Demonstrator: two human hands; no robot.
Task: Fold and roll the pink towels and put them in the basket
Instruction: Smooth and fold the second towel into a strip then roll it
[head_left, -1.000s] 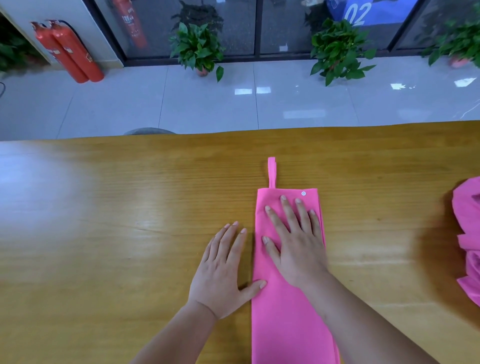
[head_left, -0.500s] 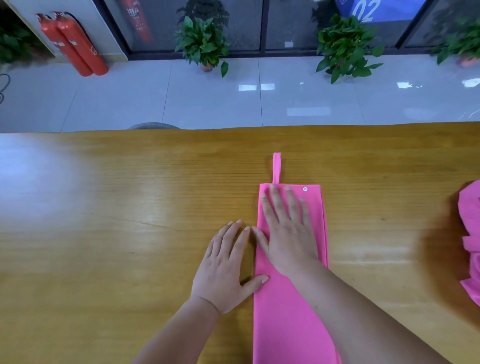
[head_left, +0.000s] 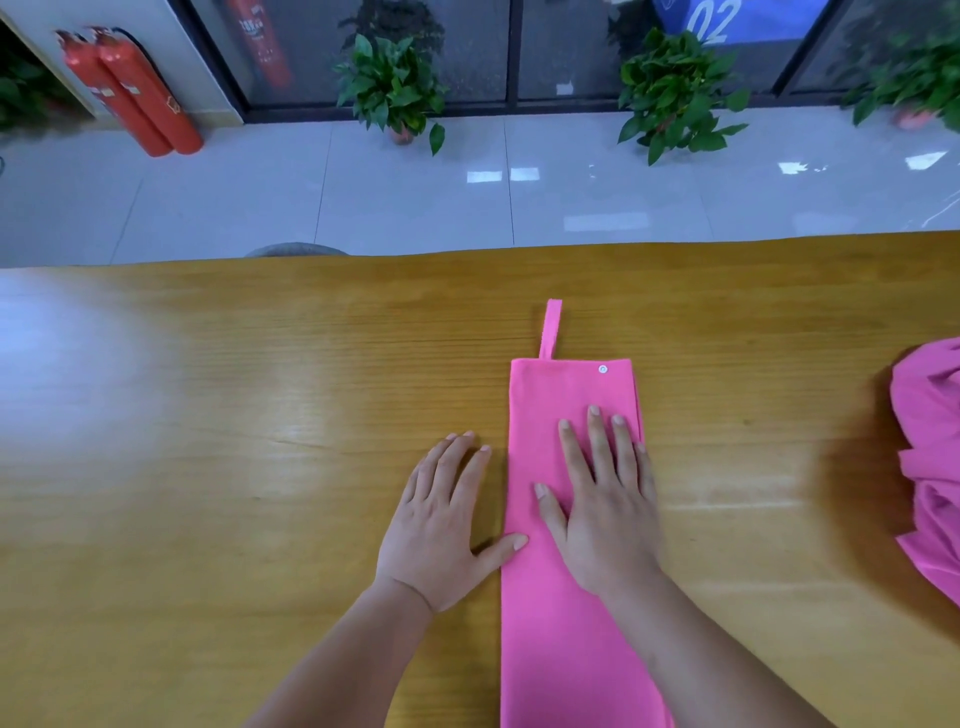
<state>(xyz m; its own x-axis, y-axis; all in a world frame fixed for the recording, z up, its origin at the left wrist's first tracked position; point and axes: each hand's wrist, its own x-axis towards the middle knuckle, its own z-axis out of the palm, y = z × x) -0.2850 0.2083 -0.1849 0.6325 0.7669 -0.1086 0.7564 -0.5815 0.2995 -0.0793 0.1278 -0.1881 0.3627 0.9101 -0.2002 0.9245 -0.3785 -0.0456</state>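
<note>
A pink towel (head_left: 550, 639) lies folded into a long narrow strip on the wooden table (head_left: 208, 467), running from the near edge away from me. Its hanging loop sticks out at the far end, and a small white snap sits at the far right corner. My right hand (head_left: 602, 509) presses flat on the strip with straight spread fingers. My left hand (head_left: 441, 525) lies flat on the table just left of the strip, its thumb touching the towel's left edge. No basket is in view.
A heap of crumpled pink towels (head_left: 930, 467) lies at the table's right edge. Beyond the far table edge are a tiled floor, potted plants (head_left: 395, 88) and red fire extinguishers (head_left: 135, 88). A round stool top (head_left: 296, 251) shows behind the table.
My right hand slid forward to the towel's far end, then back toward me along the strip. My left hand stayed beside the towel's left edge.
</note>
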